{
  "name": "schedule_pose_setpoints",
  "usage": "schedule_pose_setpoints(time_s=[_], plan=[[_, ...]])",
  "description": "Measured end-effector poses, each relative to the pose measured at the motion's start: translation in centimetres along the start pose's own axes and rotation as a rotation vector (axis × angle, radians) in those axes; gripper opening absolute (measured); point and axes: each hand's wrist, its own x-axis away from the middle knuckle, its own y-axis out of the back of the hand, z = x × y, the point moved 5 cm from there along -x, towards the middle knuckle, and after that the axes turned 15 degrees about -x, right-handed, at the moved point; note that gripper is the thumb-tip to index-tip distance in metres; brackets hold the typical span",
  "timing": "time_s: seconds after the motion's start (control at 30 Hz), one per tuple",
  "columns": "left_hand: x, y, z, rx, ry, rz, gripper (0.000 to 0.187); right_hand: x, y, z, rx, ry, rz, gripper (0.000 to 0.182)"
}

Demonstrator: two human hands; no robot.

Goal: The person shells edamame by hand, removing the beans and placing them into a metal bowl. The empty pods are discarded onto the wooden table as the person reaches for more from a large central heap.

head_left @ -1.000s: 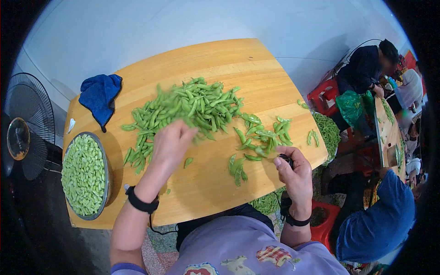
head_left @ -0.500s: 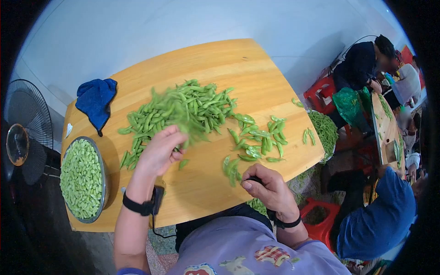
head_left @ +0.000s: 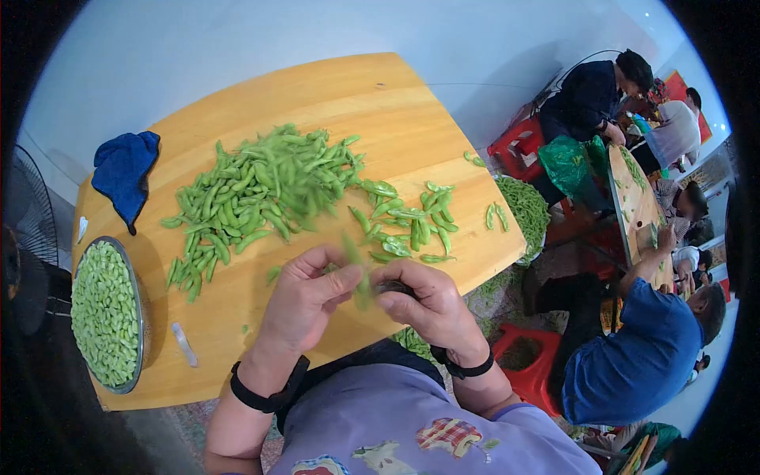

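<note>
My left hand (head_left: 310,297) pinches a green soybean pod (head_left: 358,273), blurred by motion, above the front of the wooden table. Close beside it, the fingers of my right hand (head_left: 431,305) are closed around a small dark object (head_left: 393,287), its kind mostly hidden by the fingers. Beyond my hands lies a large heap of whole pods (head_left: 253,186), partly smeared by motion. To its right, several flatter pods (head_left: 408,218) are scattered. At the left edge a metal bowl (head_left: 144,321) is full of shelled green soybeans (head_left: 103,317).
A blue cloth (head_left: 125,176) lies at the table's far left, and a pale strip (head_left: 184,345) near the bowl. A fan (head_left: 32,214) stands left. At right are a container of pods (head_left: 522,214), a red stool (head_left: 526,360), and people seated around another table (head_left: 633,206).
My left hand has come from the heap toward my right hand, with a pod in its fingers. The pods beside my right hand are gone from there. The view has shifted right.
</note>
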Motion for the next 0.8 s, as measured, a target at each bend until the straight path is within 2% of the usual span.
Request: schedule_pose_setpoints(time_s=[0.07,0.3,0.37,0.57,0.7,0.8], plan=[[-0.1,-0.2,0.2,-0.072,-0.066,0.017,0.010,0.2,0.2,0.0,-0.012,-0.009,0.001,0.022],[0.2,-1.2,-0.2,-0.186,-0.060,-0.042,0.009,0.3,0.3,0.4,-0.046,-0.020,-0.004,0.021],[0.4,-1.3,-0.6,-0.160,-0.068,-0.111,0.009,0.5,0.2,0.4,-0.028,0.002,-0.002,0.021],[0.4,-1.1,0.4,-0.013,-0.047,-0.128,0.007,0.5,-0.1,0.8,0.032,0.021,-0.032,0.020],[0.4,-1.4,1.1,0.084,-0.028,-0.114,0.006,0.5,-0.1,1.0,0.140,0.159,-0.037,0.020],[0.4,-1.6,1.4,0.094,-0.004,-0.059,0.009,0.5,0.2,0.7,0.139,0.113,-0.061,0.019]])
